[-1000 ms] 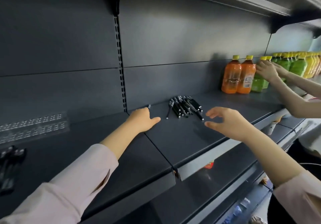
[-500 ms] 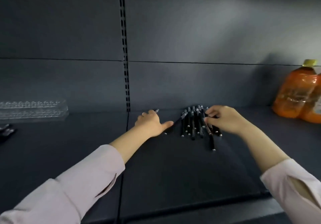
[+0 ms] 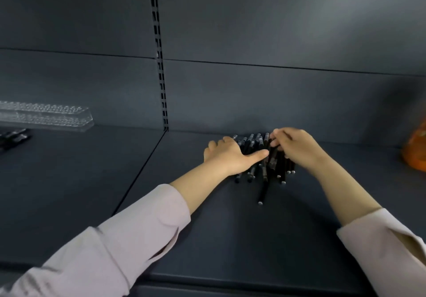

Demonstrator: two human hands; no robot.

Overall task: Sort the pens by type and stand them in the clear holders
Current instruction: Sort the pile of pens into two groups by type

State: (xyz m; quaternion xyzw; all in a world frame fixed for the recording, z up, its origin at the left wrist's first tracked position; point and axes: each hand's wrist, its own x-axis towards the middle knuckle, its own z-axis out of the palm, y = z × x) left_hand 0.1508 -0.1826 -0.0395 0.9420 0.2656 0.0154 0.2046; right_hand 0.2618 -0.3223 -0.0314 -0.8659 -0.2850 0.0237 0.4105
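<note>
On the dark shelf (image 3: pixel 207 239), black pens (image 3: pixel 274 165) lie heaped near its back edge. My right hand (image 3: pixel 297 149) pinches some; my left hand (image 3: pixel 228 156) covers others, grip unclear. I should square their ends first.

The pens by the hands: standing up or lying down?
Lying down. The pens lie flat in a bunch on the shelf, with the left hand and right hand touching them.

Open shelf (image 3: pixel 80 193) between pen pile (image 3: pixel 276 165) and clear holder (image 3: pixel 46 117), back panel (image 3: pixel 253 103) just behind pile, orange bottle (image 3: pixel 415 156) far right
</note>
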